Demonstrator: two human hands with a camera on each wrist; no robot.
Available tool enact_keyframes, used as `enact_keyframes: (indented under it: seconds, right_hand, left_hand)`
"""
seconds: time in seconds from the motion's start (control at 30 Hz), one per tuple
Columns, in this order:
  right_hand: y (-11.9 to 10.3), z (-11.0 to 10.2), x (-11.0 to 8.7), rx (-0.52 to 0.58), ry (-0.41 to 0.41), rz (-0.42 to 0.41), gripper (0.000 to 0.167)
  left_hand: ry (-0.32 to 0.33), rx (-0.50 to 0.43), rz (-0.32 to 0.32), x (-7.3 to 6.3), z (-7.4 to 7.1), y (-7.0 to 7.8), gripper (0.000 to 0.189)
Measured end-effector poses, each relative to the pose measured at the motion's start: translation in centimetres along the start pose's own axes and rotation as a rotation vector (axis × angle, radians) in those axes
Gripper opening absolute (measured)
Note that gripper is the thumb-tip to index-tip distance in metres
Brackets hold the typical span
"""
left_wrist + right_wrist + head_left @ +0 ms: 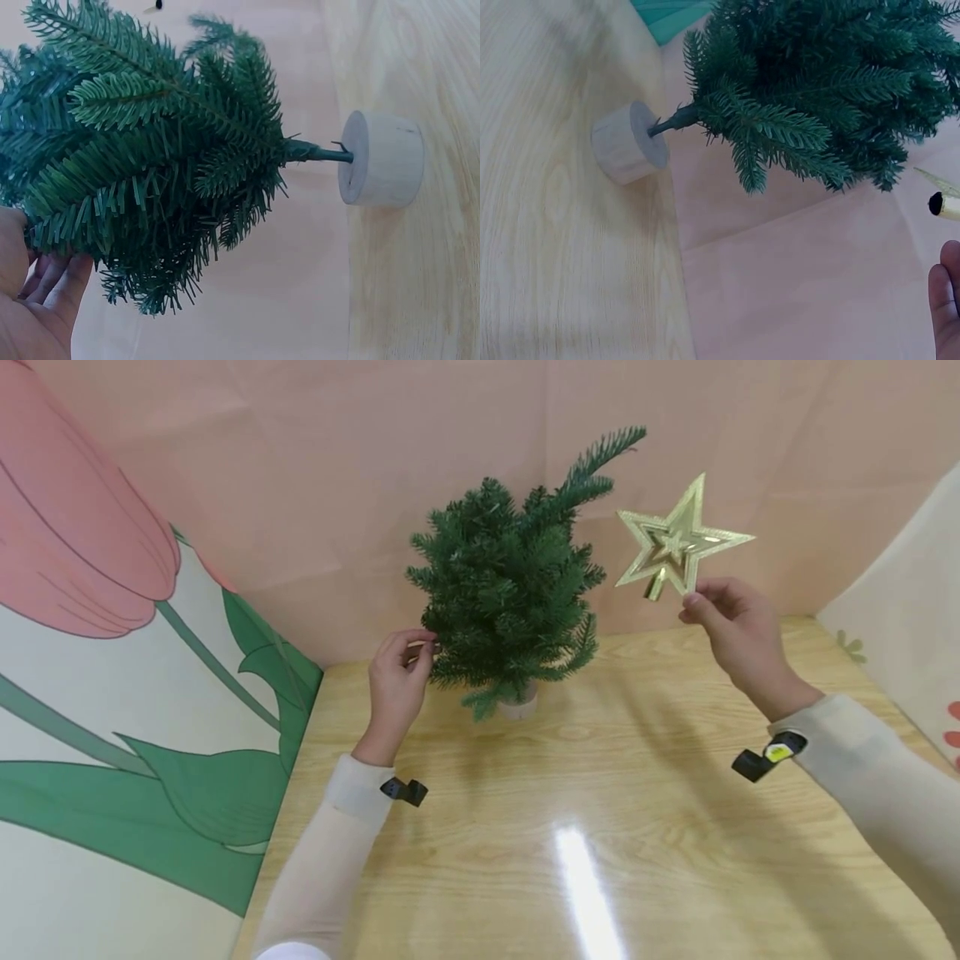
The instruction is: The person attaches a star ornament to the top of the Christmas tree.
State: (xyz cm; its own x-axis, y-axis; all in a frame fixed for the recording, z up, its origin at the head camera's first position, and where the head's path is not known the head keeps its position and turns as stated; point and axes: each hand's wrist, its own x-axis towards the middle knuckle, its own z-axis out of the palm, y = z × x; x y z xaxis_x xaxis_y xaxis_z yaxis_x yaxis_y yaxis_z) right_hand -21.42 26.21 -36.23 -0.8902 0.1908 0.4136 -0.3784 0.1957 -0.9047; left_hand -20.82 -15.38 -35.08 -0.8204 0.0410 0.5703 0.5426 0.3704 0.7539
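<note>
A small green artificial Christmas tree [510,585] stands upright on a round pale wooden base [390,159]. At the tree's lower left side, my left hand [401,681] pinches the tip of a branch between thumb and fingers. The left wrist view shows those fingers [67,289] partly hidden behind the needles. To the right of the tree and apart from it, my right hand [738,635] holds a gold star tree topper [673,543] by one lower point. The topper's hollow socket [949,208] points downward. One long branch [603,456] sticks out at the upper right of the tree.
The tree's base rests on a light wood-grain table [480,827], near its back edge. Behind it hangs a pink cloth backdrop [315,485]. A panel with a printed tulip [82,518] borders the left side, and a white printed cloth [907,602] the right.
</note>
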Motion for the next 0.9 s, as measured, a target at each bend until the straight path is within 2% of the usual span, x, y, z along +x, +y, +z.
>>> enact_keyframes:
  seconds: [0.33,0.9]
  right_hand:
    - [-0.3,-0.1,0.3,-0.007,-0.015,0.001,0.021]
    - [-1.1,0.1,0.6,0.193,-0.006,-0.018,0.017]
  left_hand:
    - [0.003,0.000,0.004,-0.1,0.0,-0.2,0.015]
    - [-0.008,-0.014,-0.002,0.0,-0.1,0.0,0.015]
